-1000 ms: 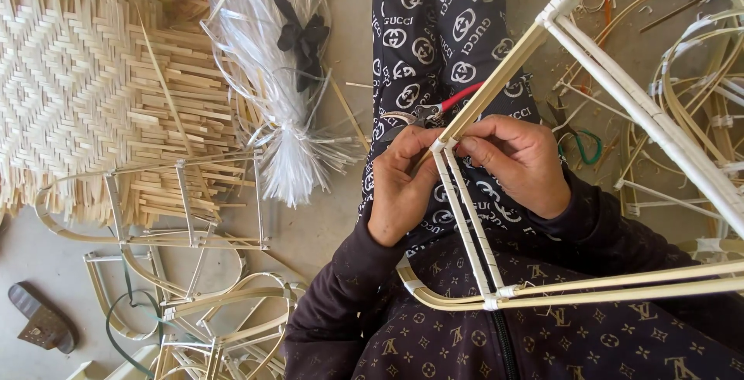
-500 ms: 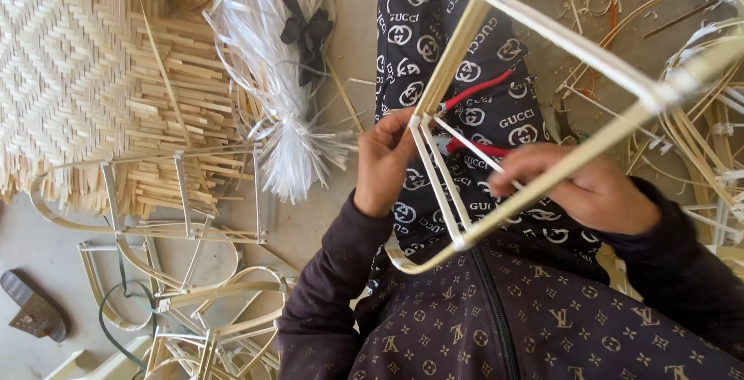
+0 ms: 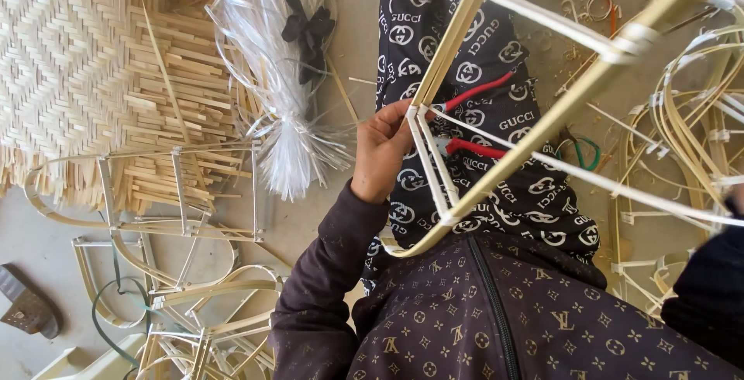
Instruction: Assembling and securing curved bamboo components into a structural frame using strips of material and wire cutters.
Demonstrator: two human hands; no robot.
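Note:
My left hand [image 3: 382,150] grips a joint of a pale bamboo frame [image 3: 542,120] whose bars are bound with white strips. The frame lies tilted across my lap, one long bar running up to the top right. A red-handled tool [image 3: 474,91] rests on my patterned trousers behind the frame bars, just right of my left fingers. Of my right hand [image 3: 736,198], only a sliver shows at the right edge near a thin white bar, above its dark sleeve [image 3: 709,287]. What it holds is hidden.
A woven bamboo mat [image 3: 62,62] and loose slats lie at the left. A bundle of clear plastic strips [image 3: 271,77] with a black tie sits beside my leg. Bound frames [image 3: 178,217] are piled lower left and more at the right [image 3: 690,124]. A sandal [image 3: 27,306] lies far left.
The frame has swung and tilted, its long bar now pointing to the top right. My right hand left the joint and moved off to the right edge. My left hand stayed at the joint.

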